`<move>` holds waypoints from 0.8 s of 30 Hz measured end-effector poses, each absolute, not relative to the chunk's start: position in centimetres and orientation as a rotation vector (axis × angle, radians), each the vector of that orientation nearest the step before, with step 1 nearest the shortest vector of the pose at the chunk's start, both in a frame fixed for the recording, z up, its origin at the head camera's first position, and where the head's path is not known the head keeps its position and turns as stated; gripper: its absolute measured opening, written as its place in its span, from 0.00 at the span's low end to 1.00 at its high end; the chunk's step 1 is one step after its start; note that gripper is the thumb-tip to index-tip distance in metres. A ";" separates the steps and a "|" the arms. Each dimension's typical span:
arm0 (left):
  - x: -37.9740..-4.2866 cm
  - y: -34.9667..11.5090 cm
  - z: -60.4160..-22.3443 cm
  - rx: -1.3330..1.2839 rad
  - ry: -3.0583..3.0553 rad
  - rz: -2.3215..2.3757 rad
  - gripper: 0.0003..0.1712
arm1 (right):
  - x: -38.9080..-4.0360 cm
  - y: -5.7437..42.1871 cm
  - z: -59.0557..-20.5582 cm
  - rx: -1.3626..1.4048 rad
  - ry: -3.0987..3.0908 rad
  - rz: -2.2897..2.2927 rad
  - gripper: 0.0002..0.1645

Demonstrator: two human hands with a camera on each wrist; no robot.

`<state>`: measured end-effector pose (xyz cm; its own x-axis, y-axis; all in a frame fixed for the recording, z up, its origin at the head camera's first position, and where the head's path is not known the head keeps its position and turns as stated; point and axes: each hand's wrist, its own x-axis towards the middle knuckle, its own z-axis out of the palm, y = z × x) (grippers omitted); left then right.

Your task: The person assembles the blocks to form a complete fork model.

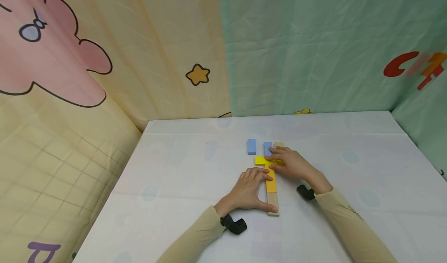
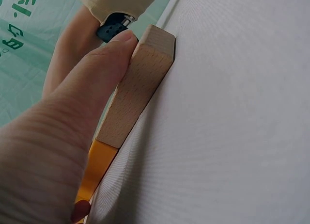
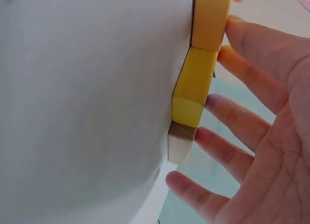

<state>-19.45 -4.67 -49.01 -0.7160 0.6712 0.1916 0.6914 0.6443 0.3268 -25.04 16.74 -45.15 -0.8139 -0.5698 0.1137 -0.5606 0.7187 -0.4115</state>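
Flat blocks lie on the table in a T-like layout. A plain wooden block [image 1: 272, 201] [image 2: 138, 83] forms the near end of the stem, with an orange block [image 1: 271, 185] [image 3: 211, 20] beyond it. My left hand [image 1: 246, 191] spreads over these two, thumb along the wooden block and fingertips at the orange one. Across the top lies a yellow block [image 1: 259, 161] [image 3: 193, 81], partly covered by my right hand [image 1: 295, 164]. The right fingers reach out fairly straight, tips touching the blocks' upper faces. Behind the yellow stand a blue block [image 1: 267, 148] and another wooden block [image 1: 279, 144] [image 3: 180, 145].
A separate blue block [image 1: 251, 147] lies left of the layout. The white table [image 1: 167, 170] ends at printed curtains [image 1: 258, 53] at the back and sides. Dark wrist devices [image 1: 234, 225] stick out near both wrists.
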 end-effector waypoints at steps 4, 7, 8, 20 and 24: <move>-19.4 -4.6 -49.0 -1.164 -2.800 -0.598 0.50 | -25.1 16.8 -45.2 -0.952 2.889 -0.691 0.23; -19.5 -4.7 -49.1 -1.167 -2.800 -0.601 0.50 | -25.0 16.8 -45.2 -0.959 2.889 -0.705 0.23; -19.5 -4.7 -49.1 -1.169 -2.801 -0.601 0.50 | -25.0 16.7 -45.2 -0.965 2.890 -0.705 0.23; -19.5 -4.7 -49.1 -1.171 -2.803 -0.600 0.50 | -24.9 16.7 -44.9 -0.965 2.901 -0.682 0.22; -19.5 -4.7 -49.1 -1.170 -2.796 -0.611 0.50 | -24.9 16.7 -45.0 -0.963 2.899 -0.672 0.23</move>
